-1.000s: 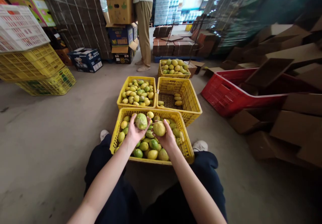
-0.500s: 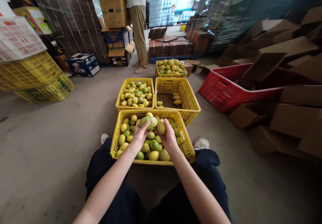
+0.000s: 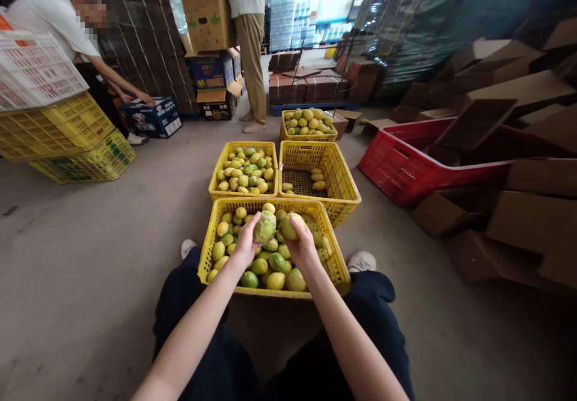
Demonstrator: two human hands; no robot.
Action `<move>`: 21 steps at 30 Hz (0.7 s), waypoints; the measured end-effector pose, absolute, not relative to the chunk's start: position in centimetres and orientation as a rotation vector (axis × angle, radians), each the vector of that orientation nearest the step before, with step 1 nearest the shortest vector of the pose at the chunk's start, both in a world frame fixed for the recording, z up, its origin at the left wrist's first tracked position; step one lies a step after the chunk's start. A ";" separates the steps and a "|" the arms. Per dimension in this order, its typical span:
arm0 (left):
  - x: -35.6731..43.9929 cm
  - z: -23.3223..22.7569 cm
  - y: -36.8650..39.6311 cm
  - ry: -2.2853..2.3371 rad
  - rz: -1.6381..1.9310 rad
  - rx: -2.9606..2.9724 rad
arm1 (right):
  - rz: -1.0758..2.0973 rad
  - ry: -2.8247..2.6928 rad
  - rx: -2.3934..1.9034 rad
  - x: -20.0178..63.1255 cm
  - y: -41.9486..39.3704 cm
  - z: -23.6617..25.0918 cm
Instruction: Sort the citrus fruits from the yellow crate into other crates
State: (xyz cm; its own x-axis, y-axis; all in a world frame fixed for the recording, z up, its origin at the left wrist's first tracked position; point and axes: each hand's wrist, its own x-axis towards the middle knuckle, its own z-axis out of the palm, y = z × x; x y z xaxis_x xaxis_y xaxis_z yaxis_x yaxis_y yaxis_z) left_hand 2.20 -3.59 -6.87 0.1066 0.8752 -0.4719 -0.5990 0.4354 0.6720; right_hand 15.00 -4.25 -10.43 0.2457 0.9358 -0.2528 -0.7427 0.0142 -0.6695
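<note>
Presently: L hand (image 3: 247, 237), grip closed on 1 green fruit (image 3: 264, 226); R hand (image 3: 302, 241), grip closed on 1 yellow-green fruit (image 3: 288, 226); both held above nr yellow crate (image 3: 334, 255), w/ mixed fruit (image 3: 276, 280) inside. Beyond: L rear crate (image 3: 243, 195), well filled; R rear crate (image 3: 339, 175), few pcs (image 3: 318, 184).

The left hand (image 3: 246, 243) is gripping a rough green fruit (image 3: 265, 227), and beside it the right hand (image 3: 303, 243) is holding a rounder, yellow-green fruit (image 3: 289, 226), both hovering over a yellow crate (image 3: 336, 261) brimming with green and yellow fruit. Behind it, two more crates are standing side by side: the left crate (image 3: 243, 195) is holding many fruits, the right crate (image 3: 339, 174) only a few. At far left, a stooping co-worker (image 3: 49, 19) is reaching to a blue box (image 3: 155, 118), while another person (image 3: 251, 58) is standing near stacked cartons (image 3: 210, 71).
</note>
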 end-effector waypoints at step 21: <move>0.9 -6.9 -2.7 0.803 1.046 -0.017 | 1.536 -0.395 -0.939 13.6 -4.2 -10.8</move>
State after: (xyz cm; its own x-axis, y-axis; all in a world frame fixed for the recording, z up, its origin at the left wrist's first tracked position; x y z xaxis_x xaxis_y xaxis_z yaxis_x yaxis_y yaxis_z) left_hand 0.89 -2.67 -6.85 0.2496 0.7623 -0.5971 -0.7738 0.5278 0.3502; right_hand 13.64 -4.19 -10.75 0.0604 0.9413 -0.3322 -0.6641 -0.2105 -0.7174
